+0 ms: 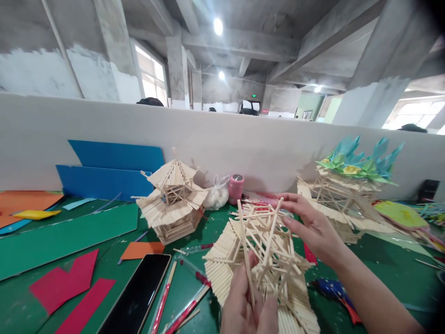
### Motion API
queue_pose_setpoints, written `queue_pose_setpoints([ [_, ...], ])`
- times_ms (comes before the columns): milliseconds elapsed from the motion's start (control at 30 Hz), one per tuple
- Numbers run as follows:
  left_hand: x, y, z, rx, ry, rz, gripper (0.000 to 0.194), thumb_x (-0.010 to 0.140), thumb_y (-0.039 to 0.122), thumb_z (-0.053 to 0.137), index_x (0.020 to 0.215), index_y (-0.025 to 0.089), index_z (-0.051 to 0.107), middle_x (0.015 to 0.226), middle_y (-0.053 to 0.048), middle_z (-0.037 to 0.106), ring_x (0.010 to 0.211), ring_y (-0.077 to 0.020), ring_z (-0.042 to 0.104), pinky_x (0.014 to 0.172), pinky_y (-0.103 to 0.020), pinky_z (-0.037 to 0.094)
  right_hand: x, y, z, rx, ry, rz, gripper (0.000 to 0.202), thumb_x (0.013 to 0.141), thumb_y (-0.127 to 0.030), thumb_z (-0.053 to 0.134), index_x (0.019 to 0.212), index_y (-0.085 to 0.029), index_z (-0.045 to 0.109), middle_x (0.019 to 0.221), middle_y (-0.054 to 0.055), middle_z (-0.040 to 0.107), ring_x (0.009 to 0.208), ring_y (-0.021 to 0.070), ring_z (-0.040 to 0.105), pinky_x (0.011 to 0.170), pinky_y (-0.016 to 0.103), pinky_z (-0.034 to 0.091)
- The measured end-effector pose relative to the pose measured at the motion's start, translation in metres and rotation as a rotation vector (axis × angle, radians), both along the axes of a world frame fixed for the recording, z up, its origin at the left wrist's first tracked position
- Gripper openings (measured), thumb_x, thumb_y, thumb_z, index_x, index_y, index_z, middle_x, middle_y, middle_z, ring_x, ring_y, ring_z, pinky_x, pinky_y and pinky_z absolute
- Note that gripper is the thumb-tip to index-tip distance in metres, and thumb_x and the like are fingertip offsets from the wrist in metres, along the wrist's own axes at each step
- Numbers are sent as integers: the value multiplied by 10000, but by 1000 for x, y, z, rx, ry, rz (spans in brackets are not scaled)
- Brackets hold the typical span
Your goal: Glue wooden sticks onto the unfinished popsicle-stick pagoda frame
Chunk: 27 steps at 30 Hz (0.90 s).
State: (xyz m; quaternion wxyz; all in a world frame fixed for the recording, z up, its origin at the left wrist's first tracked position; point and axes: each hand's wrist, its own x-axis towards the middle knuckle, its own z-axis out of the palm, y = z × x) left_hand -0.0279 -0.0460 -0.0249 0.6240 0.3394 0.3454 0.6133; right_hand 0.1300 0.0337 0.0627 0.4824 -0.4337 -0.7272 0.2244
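Observation:
In front of me stands a model building made of thin wooden sticks (222, 264), with a roof-like skirt of sticks laid side by side and an open stick frame on top. My left hand (243, 301) is closed at the near side of that frame, around a long upright wooden stick (244, 246). My right hand (313, 227) reaches in from the right with its fingers stretched and apart. Its fingertips are beside the upper end of a slanting stick (274, 222); whether they touch it I cannot tell.
A tiered stick pavilion (175, 195), a white plastic bag (216, 197) and a pink jar (236, 189) stand behind. Another stick model (347, 195) with paper leaves is at right. Nearby lie a phone (139, 292), a blue glue gun (328, 287), stick packets (187, 311) and coloured sheets (69, 236).

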Motion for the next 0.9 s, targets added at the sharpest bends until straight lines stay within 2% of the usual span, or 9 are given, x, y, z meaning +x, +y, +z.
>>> queue_pose_setpoints([
  [133,11,4,-13,63,-77,61,481,635,319,706,1103,274,608,1226,-70,542,1159,-309,450,942,-385,394,-8,-6,2,13,-222,1,207,799,-317,536,961,-249,647,1151,69,487,1117,227,435,948,391,327],
  [267,14,7,-21,106,-52,126,408,635,306,699,1040,279,654,1245,-65,526,1190,-306,416,986,-392,346,-14,-6,5,-9,-267,14,201,784,-311,553,932,-254,676,1142,70,515,1108,244,444,920,400,361],
  [433,11,8,-20,135,-32,134,390,639,265,690,1028,265,664,1203,-81,554,1189,-306,413,990,-409,333,-16,-4,10,-27,-306,-23,178,752,-240,580,887,-273,691,1125,52,548,1080,236,483,901,393,374],
  [633,12,8,-17,125,-57,96,400,653,300,688,1050,283,649,1196,-68,552,1165,-299,432,1000,-394,311,-20,-4,22,-14,-407,-38,101,742,-251,595,718,-264,693,1088,33,571,1062,232,492,902,394,359],
  [900,14,9,-20,98,-37,109,443,634,378,693,1055,249,643,1223,-91,535,1178,-315,420,1005,-423,296,-21,-7,24,-7,-429,-14,147,763,-201,564,747,-274,691,1092,7,578,1054,204,503,899,356,372],
])
